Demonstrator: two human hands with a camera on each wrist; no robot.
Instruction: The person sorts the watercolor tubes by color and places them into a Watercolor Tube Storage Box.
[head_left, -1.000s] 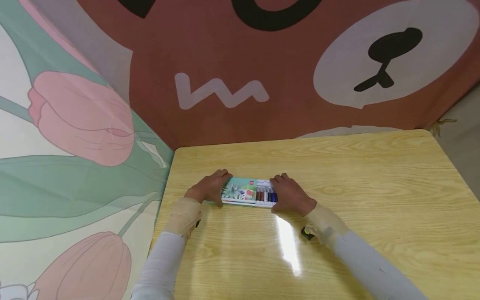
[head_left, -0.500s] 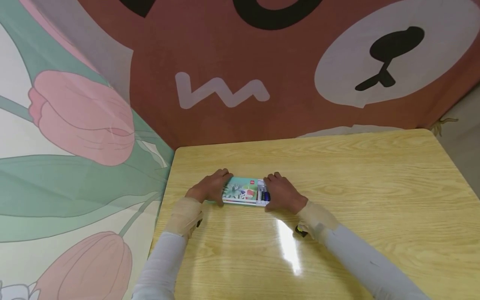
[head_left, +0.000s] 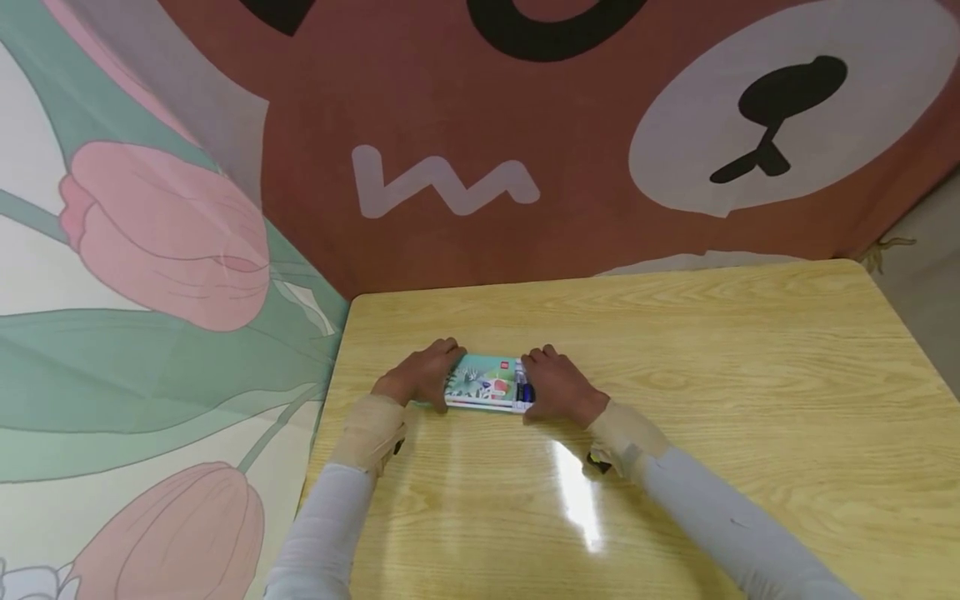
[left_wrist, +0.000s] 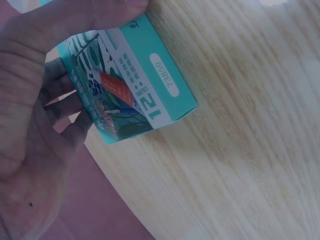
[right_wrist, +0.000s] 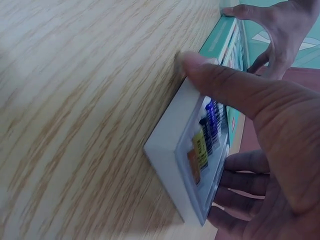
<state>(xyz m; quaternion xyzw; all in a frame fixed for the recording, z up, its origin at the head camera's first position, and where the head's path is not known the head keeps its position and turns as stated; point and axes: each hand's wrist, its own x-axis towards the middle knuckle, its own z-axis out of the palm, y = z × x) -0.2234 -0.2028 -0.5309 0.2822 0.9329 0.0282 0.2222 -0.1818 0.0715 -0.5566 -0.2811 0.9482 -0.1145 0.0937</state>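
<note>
A teal illustrated cardboard sleeve (head_left: pixel 478 379) lies on the table with a white tray (right_wrist: pixel 171 122) partly out of its right end. Under the tray's clear cover sit several paint tubes (right_wrist: pixel 201 147), among them orange, yellow and blue ones. My left hand (head_left: pixel 422 375) grips the sleeve's left end, thumb along the near side and fingers along the far side. The left wrist view shows that end, printed with a 12. My right hand (head_left: pixel 561 386) holds the tray across its width, thumb on one long side, fingers on the other, and hides most of it in the head view.
The wood-grain table (head_left: pixel 712 392) extends well to the right of the hands. Behind it hangs a brown cloth (head_left: pixel 450 250) with a bear print, and a tulip-patterned cloth (head_left: pixel 165 367) closes off the left side.
My right hand has moved left with the tray, which has slid further into the sleeve, so fewer tubes show. The left hand and the sleeve have stayed in place.
</note>
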